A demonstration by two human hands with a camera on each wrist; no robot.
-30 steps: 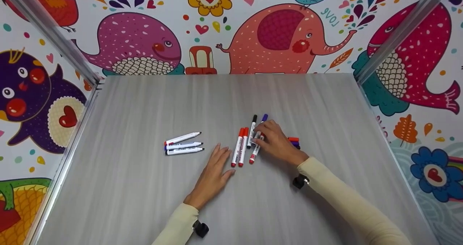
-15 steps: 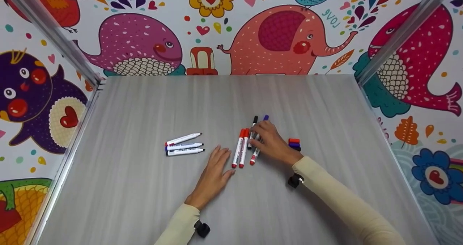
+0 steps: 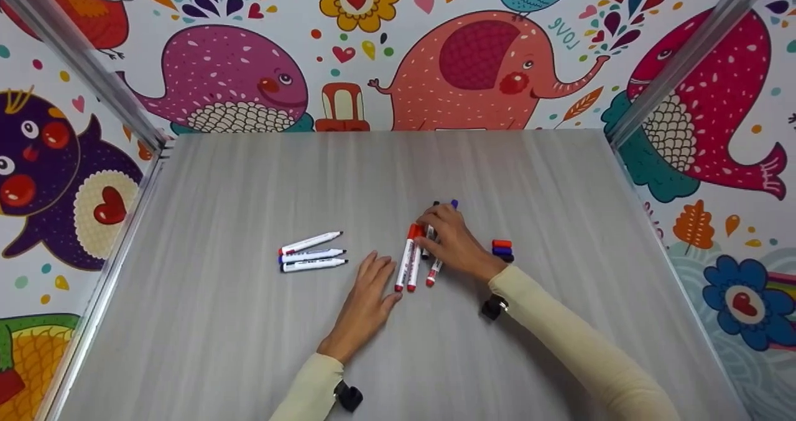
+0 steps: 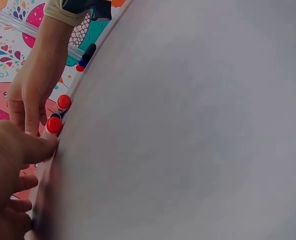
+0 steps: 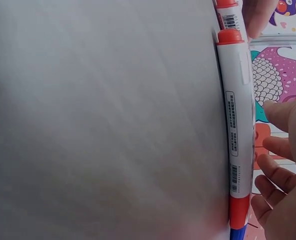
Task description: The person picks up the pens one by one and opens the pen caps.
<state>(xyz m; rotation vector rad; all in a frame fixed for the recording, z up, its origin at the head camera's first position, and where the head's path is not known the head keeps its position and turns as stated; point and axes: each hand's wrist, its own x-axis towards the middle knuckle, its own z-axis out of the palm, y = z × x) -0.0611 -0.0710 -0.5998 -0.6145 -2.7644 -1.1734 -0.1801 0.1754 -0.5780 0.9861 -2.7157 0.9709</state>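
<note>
Two white markers with red caps lie side by side, the left red marker [image 3: 404,262] and the right red marker [image 3: 414,268]. My right hand [image 3: 457,240] is over the group, fingers loosely bent, its fingertips right at the red caps. Beneath it, mostly hidden, are a black marker [image 3: 429,237], a blue-capped marker [image 3: 454,204] and another red marker [image 3: 432,275]. In the right wrist view a red marker [image 5: 238,120] lies beside the spread fingers. My left hand [image 3: 364,303] rests on the table, fingers extended, thumb close to the red markers' lower ends.
Three uncapped markers lie at the left: a red one [image 3: 311,242], a blue one [image 3: 311,256] and a black one [image 3: 313,265]. Right of my right hand sit a red cap [image 3: 502,244], a blue cap [image 3: 502,251] and a black cap [image 3: 504,259]. Patterned walls border the grey table [image 3: 249,185].
My right hand has moved left from over the blue-capped and black markers to the red caps, covering more of the black marker. My left hand has stayed in place.
</note>
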